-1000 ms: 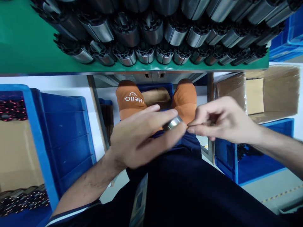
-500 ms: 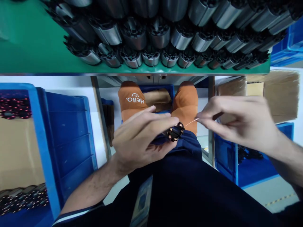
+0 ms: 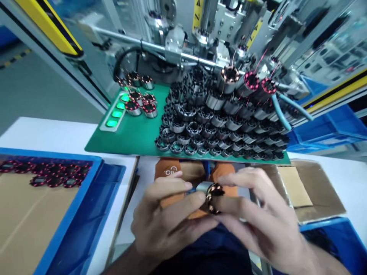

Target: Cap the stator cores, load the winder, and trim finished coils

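A motor stator (image 3: 212, 196) with copper windings is held above my lap, its wound end facing right. The fingers and thumb of my left hand (image 3: 172, 214) wrap round its metal body from the left. From the other side, my right hand (image 3: 258, 217) closes its fingers on the wound end, one finger at the opening. Whether a wire lies between the right fingertips is hidden.
On the green worktop (image 3: 123, 139) stand many bare stators (image 3: 197, 130) and several wound ones (image 3: 140, 103) beside lit green buttons (image 3: 114, 114). A winding machine (image 3: 200, 34) rises behind. A blue crate (image 3: 97, 168) is left, a cardboard box (image 3: 329, 191) right.
The view has tilted up, bringing the machine into sight. My right hand has come in from the right, where it held a thin wire out, and now touches the stator.
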`<state>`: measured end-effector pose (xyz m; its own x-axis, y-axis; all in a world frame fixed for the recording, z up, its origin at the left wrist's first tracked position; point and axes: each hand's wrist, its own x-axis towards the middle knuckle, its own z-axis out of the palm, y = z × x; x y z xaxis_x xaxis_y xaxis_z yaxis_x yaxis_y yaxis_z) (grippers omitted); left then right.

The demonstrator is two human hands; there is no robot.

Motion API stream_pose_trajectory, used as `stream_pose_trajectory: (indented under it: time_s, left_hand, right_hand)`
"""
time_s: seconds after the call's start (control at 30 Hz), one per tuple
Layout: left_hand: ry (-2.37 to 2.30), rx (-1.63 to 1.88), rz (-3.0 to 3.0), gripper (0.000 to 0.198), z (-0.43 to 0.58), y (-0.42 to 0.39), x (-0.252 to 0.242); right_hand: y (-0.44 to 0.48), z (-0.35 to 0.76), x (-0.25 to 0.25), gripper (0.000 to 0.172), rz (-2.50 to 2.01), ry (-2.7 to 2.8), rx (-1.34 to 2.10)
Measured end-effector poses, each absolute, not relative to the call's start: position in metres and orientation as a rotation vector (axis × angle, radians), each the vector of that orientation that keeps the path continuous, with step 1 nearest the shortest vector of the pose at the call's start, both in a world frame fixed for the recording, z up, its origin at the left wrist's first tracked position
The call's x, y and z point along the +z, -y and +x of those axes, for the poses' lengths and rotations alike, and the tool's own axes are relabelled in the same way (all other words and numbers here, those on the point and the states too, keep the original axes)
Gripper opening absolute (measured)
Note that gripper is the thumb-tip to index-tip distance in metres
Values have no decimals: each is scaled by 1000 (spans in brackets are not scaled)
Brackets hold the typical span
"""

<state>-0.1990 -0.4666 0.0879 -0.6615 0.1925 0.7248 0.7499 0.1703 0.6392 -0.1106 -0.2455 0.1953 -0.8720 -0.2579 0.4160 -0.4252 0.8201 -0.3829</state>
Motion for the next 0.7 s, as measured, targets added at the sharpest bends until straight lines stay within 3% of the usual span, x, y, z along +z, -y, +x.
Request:
stream_pose_trajectory:
  time_s: [0.1, 0.27, 0.47, 0.7]
  left_hand:
    - [1874, -1397, -785, 69, -232, 478, 81]
    - [2135, -1243, -466, 35, -322, 517, 54]
    - [2493, -1050, -434, 62, -388, 529, 44]
    - [2750, -767, -431, 45, -405, 516, 67]
  right_hand:
    - [231, -149, 238, 13, 533, 2628, 372]
    - [205, -249, 278, 6, 553, 2560, 117]
    - [185, -318, 275, 7, 537, 2704, 109]
    - [186, -314, 270, 14, 516, 2701, 62]
